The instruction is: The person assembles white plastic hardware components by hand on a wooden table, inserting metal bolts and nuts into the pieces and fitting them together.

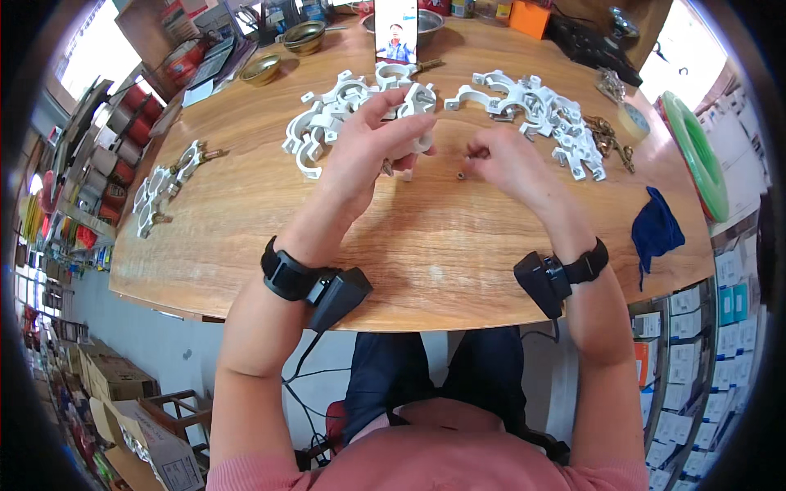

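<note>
My left hand (pixel 372 151) is closed around a white plastic pipe clamp (pixel 416 141), held just above the wooden table (pixel 409 245). My right hand (pixel 508 164) pinches a small dark screw (pixel 475 152) beside it, a few centimetres from the clamp. A small metal nut (pixel 461 174) lies on the table between the hands. Behind the left hand is a heap of white clamp halves (pixel 327 114); behind the right hand lies another heap (pixel 536 110).
Assembled clamps with screws (pixel 168 188) lie at the left edge. Brass screws (pixel 610 135), a tape roll (pixel 633 121), a green hose coil (pixel 696 155) and a blue cloth (pixel 655 231) sit right. Metal bowls (pixel 303 37) and an upright phone (pixel 396 31) stand at the back.
</note>
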Tool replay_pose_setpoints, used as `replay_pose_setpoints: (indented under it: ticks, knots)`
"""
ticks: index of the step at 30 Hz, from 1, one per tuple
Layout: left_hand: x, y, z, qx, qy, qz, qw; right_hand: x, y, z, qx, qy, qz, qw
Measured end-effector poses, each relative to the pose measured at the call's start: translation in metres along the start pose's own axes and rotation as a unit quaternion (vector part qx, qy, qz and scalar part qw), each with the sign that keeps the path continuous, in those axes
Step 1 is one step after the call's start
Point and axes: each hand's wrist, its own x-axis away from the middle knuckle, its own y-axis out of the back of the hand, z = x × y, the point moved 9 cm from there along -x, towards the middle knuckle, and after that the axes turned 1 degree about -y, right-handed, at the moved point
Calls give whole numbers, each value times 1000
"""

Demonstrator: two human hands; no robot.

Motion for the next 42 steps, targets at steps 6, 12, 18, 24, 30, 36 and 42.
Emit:
replay_pose_setpoints:
  ticks: [6,12,18,24,30,36,42]
  knots:
    - [0,-4,3,42,20,13,999,0,-13,-4,58,-15,86,994]
    - [2,-17,2,101,34,71,992,4,15,10,-116,-6,-31,993]
    - [9,-31,-2,107,44,131,985,10,3,26,-469,-27,55,881]
    - [7,-37,-4,62,16,136,989,13,-6,32,-607,-26,119,786]
    - [8,-35,0,107,40,161,980,14,-11,39,-658,-15,146,739]
    - [11,-39,-1,105,40,175,978,15,-11,39,-669,-15,148,728]
    - [11,-41,-2,88,35,176,980,14,-16,37,-671,-20,149,726]
